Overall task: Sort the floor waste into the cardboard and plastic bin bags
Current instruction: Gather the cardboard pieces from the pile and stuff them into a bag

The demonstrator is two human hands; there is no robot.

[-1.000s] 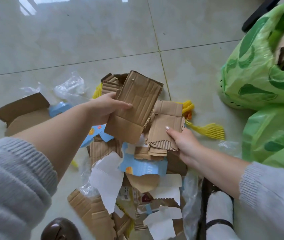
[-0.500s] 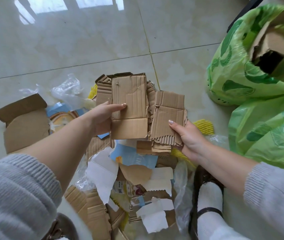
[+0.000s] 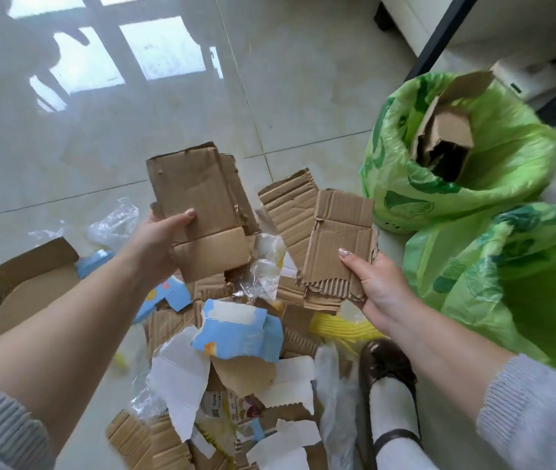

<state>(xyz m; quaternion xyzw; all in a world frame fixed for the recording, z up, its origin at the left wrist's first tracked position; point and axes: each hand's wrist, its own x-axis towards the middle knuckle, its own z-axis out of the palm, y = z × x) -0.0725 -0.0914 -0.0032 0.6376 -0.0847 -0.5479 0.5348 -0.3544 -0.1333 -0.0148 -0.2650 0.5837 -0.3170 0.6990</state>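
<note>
My left hand [image 3: 158,242] grips a stack of brown cardboard pieces [image 3: 202,205], held up above the waste pile. In my right hand [image 3: 376,283] is another stack of torn corrugated cardboard [image 3: 334,245], close to the bags. A green bin bag [image 3: 493,171] at the upper right stands open with cardboard [image 3: 446,130] inside. A second green bin bag [image 3: 520,276] sits nearer, at the right edge; its contents are hidden. On the floor below my hands lies a pile of cardboard scraps [image 3: 171,323], blue printed carton [image 3: 236,334], white paper [image 3: 175,378] and clear plastic film [image 3: 263,266].
A folded cardboard flap [image 3: 29,283] lies at the left, with crumpled clear plastic [image 3: 114,222] behind it. Yellow foam netting [image 3: 341,327] lies by my shoe [image 3: 385,364]. A dark metal leg [image 3: 439,39] and white furniture [image 3: 493,15] stand behind the bags. Glossy tiles [image 3: 134,123] stretch beyond.
Both hands have lifted their cardboard stacks and drawn apart; the right stack has moved toward the green bags. The view has tilted up, showing more of the bags and floor.
</note>
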